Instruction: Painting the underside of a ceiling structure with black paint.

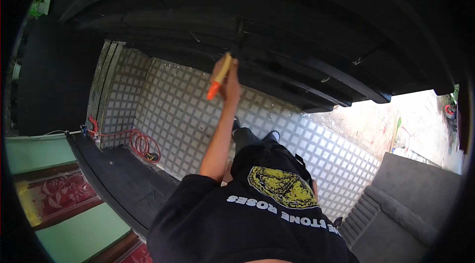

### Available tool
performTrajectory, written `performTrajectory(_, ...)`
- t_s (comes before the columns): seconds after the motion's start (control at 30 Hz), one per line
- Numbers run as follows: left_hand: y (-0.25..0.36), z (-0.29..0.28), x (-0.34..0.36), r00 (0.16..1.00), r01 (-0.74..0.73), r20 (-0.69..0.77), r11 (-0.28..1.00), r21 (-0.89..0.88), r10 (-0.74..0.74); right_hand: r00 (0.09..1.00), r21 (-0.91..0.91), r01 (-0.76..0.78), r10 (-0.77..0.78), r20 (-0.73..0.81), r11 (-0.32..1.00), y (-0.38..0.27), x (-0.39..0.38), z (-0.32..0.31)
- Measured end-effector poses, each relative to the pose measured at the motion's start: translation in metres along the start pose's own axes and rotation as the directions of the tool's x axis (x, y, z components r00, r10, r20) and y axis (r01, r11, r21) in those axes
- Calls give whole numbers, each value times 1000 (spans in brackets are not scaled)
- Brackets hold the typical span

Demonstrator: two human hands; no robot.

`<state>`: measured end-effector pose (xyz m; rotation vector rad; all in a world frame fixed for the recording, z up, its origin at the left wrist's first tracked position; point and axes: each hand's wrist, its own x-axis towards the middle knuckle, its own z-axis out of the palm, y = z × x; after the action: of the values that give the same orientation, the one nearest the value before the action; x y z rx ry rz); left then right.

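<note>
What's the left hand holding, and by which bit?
The left hand holds a yellow tool with an orange end, gripped by its yellow part.

We find print on wearer's black T-shirt (188, 221): line of bold white capital letters (260, 202) across chest, several words long. From our view, line stands upside down, slanting downward to right. We make out most letters clearly; at right end, where wording begins, line runs into folds of cloth and gets cut short. Beside lettering, on hem side, we note rounded yellow emblem (282, 187) with dark marks; whether marks inside form writing, we cannot tell.
</note>
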<state>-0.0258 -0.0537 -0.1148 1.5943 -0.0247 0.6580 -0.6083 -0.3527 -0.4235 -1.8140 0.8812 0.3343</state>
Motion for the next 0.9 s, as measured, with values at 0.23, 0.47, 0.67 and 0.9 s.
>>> performTrajectory(0.23, -10, 4, 26, 975, -83, -197, 992, 100, 101, 949, 259, -309, 279, 147, 915, -160, 53, -13)
performTrajectory(0.47, 16, -3, 34, 915, 199, -234, 873, -446, -328, 946, 304, -325, 305, 111, 896, -151, 52, -24)
performTrajectory(0.67, 3, -1, -19, 973, 227, 64, 964, -136, -220, 969, -2, -206, 205, 135, 978, -110, 29, -11)
performTrajectory(0.9, -18, -4, 34, 848, 380, -141, 772, -510, -511, 984, 112, -177, 174, 40, 978, -57, 23, 13)
